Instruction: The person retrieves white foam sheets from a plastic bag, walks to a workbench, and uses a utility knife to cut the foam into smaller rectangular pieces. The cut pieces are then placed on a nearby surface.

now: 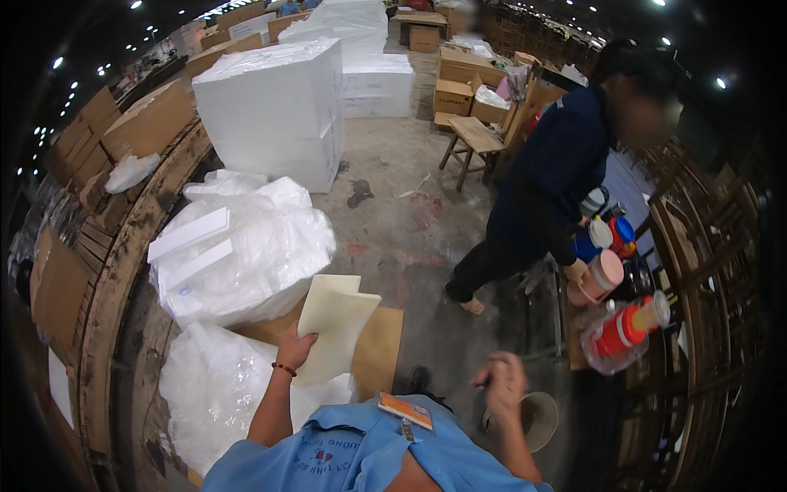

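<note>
My left hand [295, 348], with a beaded bracelet at the wrist, grips cream, flexible foam sheets [336, 320] by their left edge. The sheets curl at the top right, above a flat piece of brown cardboard [381, 344]. Raised to the right of my body, my right hand [502, 385] is slightly blurred, its fingers curled together. A small dark spot shows at its fingertips, too unclear to name. Below that hand stands a pale round bucket [539, 422]. Large plastic-wrapped bundles [246, 246] lie beside my left arm, two white strips [190, 235] on top of one.
At the right a person in dark clothes [549, 172] reaches to a pink jug [601, 277] among several containers, near a red-and-clear jug [619, 332]. Tall white wrapped stacks [275, 115] stand ahead. Timber pallets [115, 271] line the left; a wooden stool [474, 141] stands farther off.
</note>
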The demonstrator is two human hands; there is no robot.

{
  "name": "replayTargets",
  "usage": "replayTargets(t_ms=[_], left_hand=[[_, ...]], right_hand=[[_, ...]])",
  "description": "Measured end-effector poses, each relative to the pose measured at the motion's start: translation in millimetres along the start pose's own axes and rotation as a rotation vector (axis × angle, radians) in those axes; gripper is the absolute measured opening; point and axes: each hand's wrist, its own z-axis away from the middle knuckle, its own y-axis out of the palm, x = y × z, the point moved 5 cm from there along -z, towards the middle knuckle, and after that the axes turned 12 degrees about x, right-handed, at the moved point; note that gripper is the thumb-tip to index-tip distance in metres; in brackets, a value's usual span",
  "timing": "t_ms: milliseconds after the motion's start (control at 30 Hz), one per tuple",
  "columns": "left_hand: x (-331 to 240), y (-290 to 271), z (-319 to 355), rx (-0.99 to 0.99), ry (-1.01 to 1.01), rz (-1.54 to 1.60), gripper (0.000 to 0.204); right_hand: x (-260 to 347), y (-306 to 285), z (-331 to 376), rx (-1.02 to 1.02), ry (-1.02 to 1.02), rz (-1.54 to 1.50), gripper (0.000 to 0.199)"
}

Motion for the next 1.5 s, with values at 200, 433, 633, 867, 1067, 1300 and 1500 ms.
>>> replayTargets(t_ms=[200,433,633,867,1067,1300,1500], left_hand=[[-68.3,9.8,-109.0,-0.067,0.017,0.124,0.039],[-44.4,-34.5,-227.7,-0.251,-0.06,0.522,0.039],[-62.0,-90.1,-421.8,-0.195,-0.015,0.62,0.04],[-196.6,-83.5,-671.9,0.258,0.156,0.193,0.035],[-263.3,17.8,-866.6,0.479,0.154,0.014,0.037],[-363.0,92.4,-1019.0,0.549,0.059,-0.013,0.036],[-437.7,149.0,-1146.3,0.691,0.022,0.026,0.039]], right_hand=[[-128.9,14.3,-168.8,0.102,0.817,-0.539,0.024],[-152.5,30.5,-368.4,0.368,0.697,-0.626,0.044],[-147.8,51.8,-553.2,0.326,0.561,-0.537,0.032],[-129.5,12.2,-707.1,-0.043,0.457,-0.379,0.018],[-150.1,-73.3,-834.4,-0.22,0.344,-0.522,0.021],[-145.5,-192.5,-992.0,-0.177,0.345,-0.675,0.018],[-145.2,-268.6,-1081.1,-0.262,0.317,-0.582,0.015]])
